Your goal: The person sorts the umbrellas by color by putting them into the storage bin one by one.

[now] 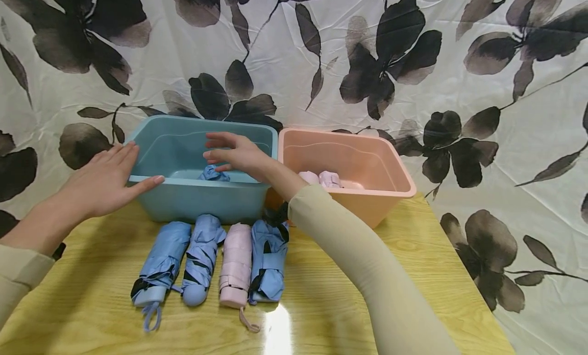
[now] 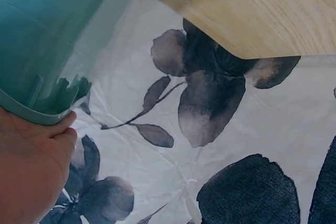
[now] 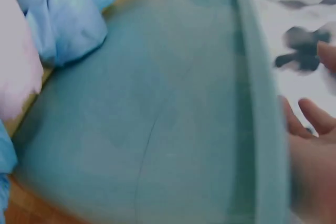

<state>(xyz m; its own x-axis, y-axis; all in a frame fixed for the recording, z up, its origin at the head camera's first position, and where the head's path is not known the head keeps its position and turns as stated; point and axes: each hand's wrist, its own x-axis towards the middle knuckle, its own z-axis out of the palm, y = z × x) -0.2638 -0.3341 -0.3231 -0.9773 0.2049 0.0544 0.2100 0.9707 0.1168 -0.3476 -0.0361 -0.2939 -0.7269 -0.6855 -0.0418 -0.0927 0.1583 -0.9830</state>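
Note:
My left hand (image 1: 103, 184) rests on the left end of a blue-green plastic bin (image 1: 202, 196), its fingers straight and thumb along the front rim. The left wrist view shows that hand (image 2: 31, 166) against the bin's rim (image 2: 34, 114). Over the bin's opening is my right hand (image 1: 241, 153), fingers spread and holding nothing. Below it, inside the bin, lies a blue folded umbrella (image 1: 214, 173), partly hidden by the front wall. In the right wrist view the right hand (image 3: 315, 145) appears beyond the blurred bin wall (image 3: 157, 103).
A peach bin (image 1: 367, 199) stands at the right, with pink folded umbrellas (image 1: 328, 179) inside. In front lie a blue umbrella (image 1: 165, 255), a round-handled blue one (image 1: 201, 258), a pink one (image 1: 236, 263) and another blue one (image 1: 271, 263) on the wooden table (image 1: 340, 304). Floral cloth (image 1: 294, 64) hangs behind.

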